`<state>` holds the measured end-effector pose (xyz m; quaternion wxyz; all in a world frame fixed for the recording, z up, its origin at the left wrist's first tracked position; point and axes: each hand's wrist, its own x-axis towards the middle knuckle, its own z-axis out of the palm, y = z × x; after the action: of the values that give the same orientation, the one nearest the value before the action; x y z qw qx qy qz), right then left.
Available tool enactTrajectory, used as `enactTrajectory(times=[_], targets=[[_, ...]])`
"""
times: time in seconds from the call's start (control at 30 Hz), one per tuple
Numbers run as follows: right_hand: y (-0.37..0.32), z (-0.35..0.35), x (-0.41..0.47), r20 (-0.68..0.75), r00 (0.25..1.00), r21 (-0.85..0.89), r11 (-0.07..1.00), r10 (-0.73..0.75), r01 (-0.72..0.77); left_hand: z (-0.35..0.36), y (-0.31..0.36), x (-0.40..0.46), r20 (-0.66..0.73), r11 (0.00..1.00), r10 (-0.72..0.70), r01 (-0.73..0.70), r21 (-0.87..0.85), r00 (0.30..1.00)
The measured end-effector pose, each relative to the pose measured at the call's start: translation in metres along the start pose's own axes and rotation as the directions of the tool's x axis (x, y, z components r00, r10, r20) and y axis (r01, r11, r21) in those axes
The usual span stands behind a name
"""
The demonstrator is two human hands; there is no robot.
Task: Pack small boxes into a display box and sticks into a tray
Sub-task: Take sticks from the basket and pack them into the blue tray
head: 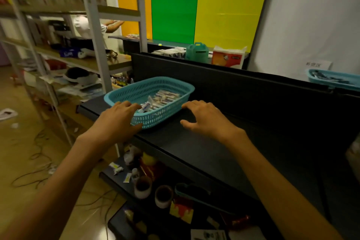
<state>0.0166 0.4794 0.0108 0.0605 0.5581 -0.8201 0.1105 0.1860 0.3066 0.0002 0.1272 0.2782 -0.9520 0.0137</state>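
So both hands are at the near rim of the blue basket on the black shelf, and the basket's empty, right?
Not empty. The head view shows the blue basket holding a pile of small white packets. The rest stands: left hand and right hand are at its near rim on the black shelf.

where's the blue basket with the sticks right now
In the head view the blue basket sits at the left end of the black shelf, left of centre, with the left hand at its near rim and the right hand just beside it.
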Motion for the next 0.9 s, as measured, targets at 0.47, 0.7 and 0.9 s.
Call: enactTrajectory(times=[0.47,0.7,0.9], targets=[[0.028,0.042,0.159,0.034,0.990,0.062,0.988,0.139,-0.141,0.028,-0.073,0.155,0.049,0.992,0.124,-0.122,-0.035,0.991],[0.048,0.057,0.214,0.084,0.978,0.036,0.981,0.189,-0.192,0.052,-0.082,0.230,0.079,0.977,0.202,-0.196,-0.082,0.976],[0.057,0.070,0.247,0.156,0.959,0.018,0.970,0.236,-0.242,0.075,-0.081,0.288,0.165,0.941,0.317,-0.288,-0.176,0.934]])
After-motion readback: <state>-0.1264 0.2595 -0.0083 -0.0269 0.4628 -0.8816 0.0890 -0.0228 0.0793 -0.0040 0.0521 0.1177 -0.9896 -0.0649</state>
